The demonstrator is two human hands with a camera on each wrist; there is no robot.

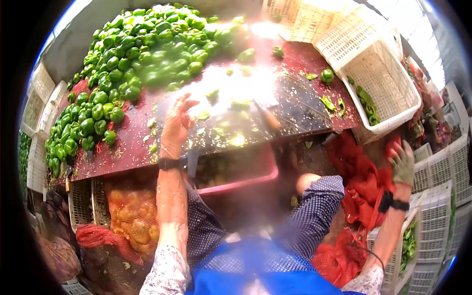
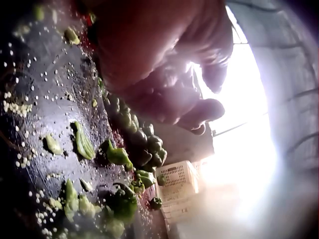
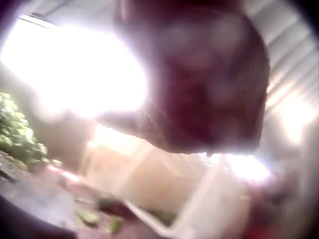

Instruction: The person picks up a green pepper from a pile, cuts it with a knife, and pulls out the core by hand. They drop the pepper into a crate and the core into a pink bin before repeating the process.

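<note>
My bare left hand (image 1: 178,120) is raised over the near part of the table, its fingers loosely bent with nothing between them. Beyond it rises a large heap of green bell peppers (image 1: 115,73). Pepper scraps (image 2: 83,142) and pale seeds lie on the dark board (image 2: 45,94) beside that hand. A brown handle (image 1: 272,119), partly washed out by glare, rests on the board. Out past the table's right end is my gloved right hand (image 1: 402,164), fingers extended and holding nothing visible. It is nearest the red mesh bags (image 1: 361,182); in the right wrist view it appears as a dark shape.
A white crate (image 1: 413,105) with some green pieces inside tilts at the table's right end. Below the table edge sits a pink tub (image 1: 238,185). An orange mesh sack (image 1: 132,214) stands at left; more crates (image 1: 437,221) line the right side.
</note>
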